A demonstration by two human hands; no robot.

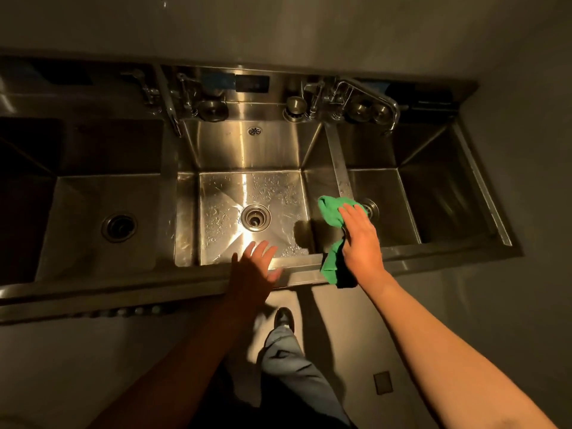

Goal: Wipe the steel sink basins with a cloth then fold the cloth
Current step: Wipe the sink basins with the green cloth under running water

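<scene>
A steel sink unit with three basins runs along the wall. The middle basin point(223, 193) is lit, with water drops on its floor and a round drain point(256, 217). My right hand point(360, 239) holds a green cloth point(331, 209) over the divider between the middle basin and the right basin point(399, 205). Part of the cloth hangs down over the front rim. My left hand point(258, 267) rests flat, fingers spread, on the front rim point(297, 274) of the middle basin and holds nothing.
The left basin point(93, 193) lies in shadow with its own drain point(119, 227). Taps and a swivel faucet point(368, 97) stand on the back ledge. A second spout point(170, 103) sits at the back between the left and middle basins. My leg and shoe point(283, 320) are below the sink's front.
</scene>
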